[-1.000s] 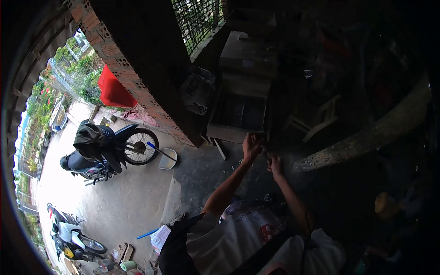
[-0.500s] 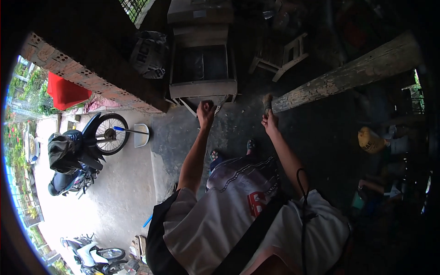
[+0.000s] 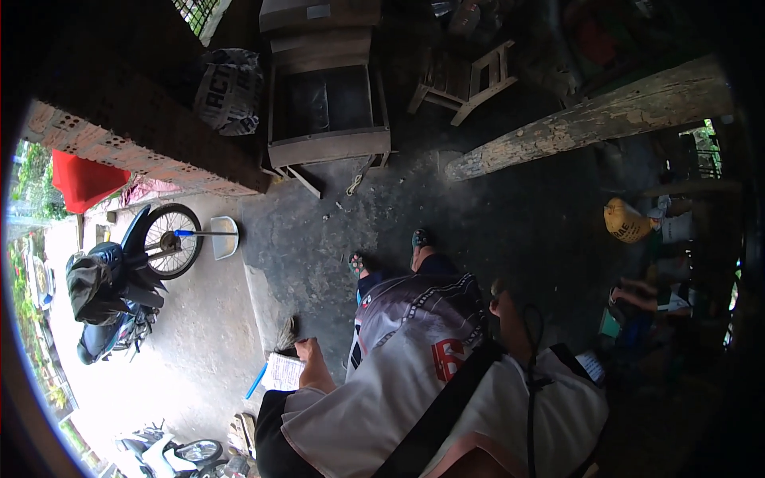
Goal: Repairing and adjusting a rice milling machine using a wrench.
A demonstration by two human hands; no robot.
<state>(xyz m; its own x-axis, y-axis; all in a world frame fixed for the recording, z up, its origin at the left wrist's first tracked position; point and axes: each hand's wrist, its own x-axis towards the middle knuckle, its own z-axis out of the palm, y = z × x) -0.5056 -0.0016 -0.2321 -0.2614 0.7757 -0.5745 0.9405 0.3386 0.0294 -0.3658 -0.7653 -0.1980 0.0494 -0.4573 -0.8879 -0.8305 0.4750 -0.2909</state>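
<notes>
My left hand (image 3: 312, 354) is low beside my left hip, fingers curled; what it holds, if anything, is unclear. Behind it, on the floor, lie a dark grey bundle (image 3: 284, 334), a white sheet of paper (image 3: 282, 371) and a thin blue stick (image 3: 255, 381). By my right thigh, partly hidden by my clothing, my right hand (image 3: 502, 309) is closed around a small brush-like object (image 3: 496, 288). My feet (image 3: 418, 247) in sandals stand on dark, stained concrete (image 3: 311, 239).
A wooden box on legs (image 3: 327, 147) and a wooden chair (image 3: 462, 103) are ahead, flanked by a brick pillar (image 3: 159, 159) and a leaning wooden post (image 3: 542, 143). A motorbike (image 3: 115, 303) and dustpan (image 3: 225, 243) are left; a yellow sack (image 3: 627, 221) is right.
Both my hands have dropped from out in front of me to beside my hips. My view has swung round, bringing the box, chair and post more squarely ahead.
</notes>
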